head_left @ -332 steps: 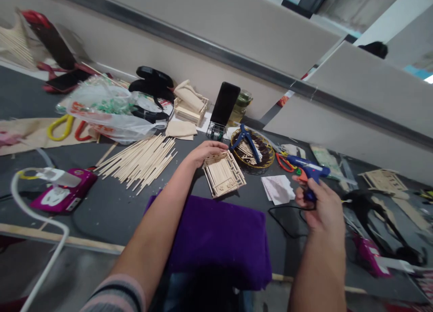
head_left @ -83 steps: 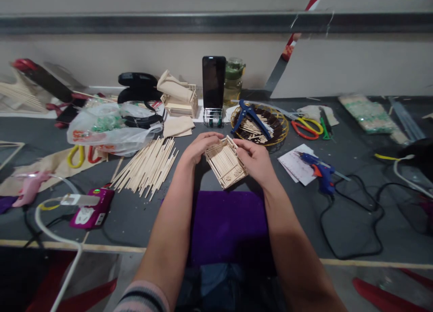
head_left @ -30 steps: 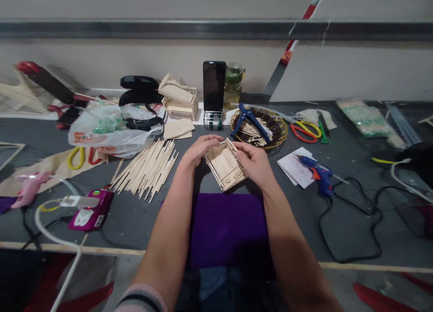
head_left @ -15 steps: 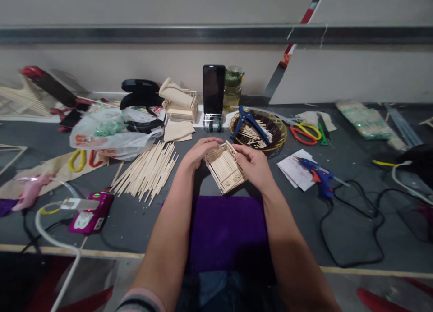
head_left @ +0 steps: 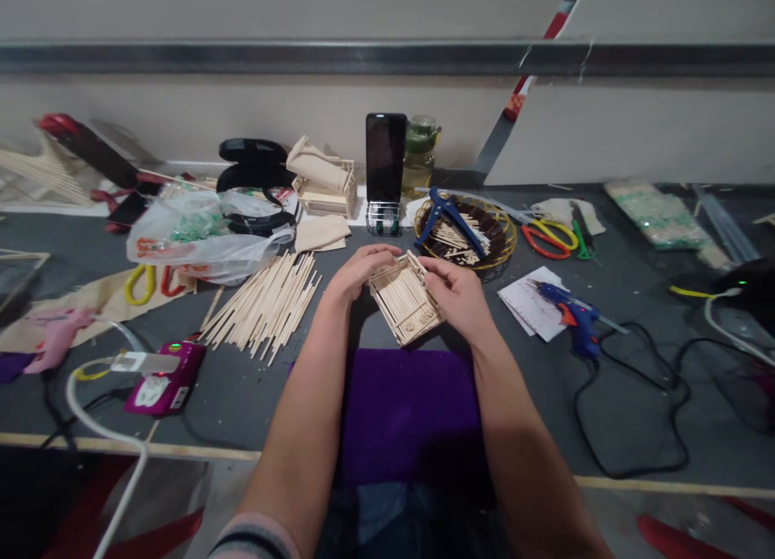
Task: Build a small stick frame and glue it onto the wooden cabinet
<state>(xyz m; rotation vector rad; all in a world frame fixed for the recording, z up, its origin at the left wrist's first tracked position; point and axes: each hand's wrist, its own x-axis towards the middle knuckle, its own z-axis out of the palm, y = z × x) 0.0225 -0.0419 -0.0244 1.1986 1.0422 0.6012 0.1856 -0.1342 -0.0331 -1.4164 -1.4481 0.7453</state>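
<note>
Between my two hands is a small stick-built model (head_left: 403, 300), a slatted wooden frame with two round details near its lower edge. My left hand (head_left: 362, 270) grips its upper left corner, fingers curled over the far side. On the right edge, my right hand (head_left: 455, 291) holds it with thumb and fingers. The model tilts toward me, just beyond a purple cloth (head_left: 412, 413). A spread of thin wooden sticks (head_left: 263, 304) lies left of my left forearm.
Behind stand a phone (head_left: 386, 159) on a wire holder, a bottle (head_left: 419, 151) and a basket (head_left: 512, 248) with a blue cutter (head_left: 445, 216). At right lie a blue glue gun (head_left: 572, 313) and its cable. A plastic bag (head_left: 182, 240) and a purple power box (head_left: 163, 377) sit left.
The view has shifted very slightly. Both hands keep the same hold on the stick model, which stays in nearly the same place.
</note>
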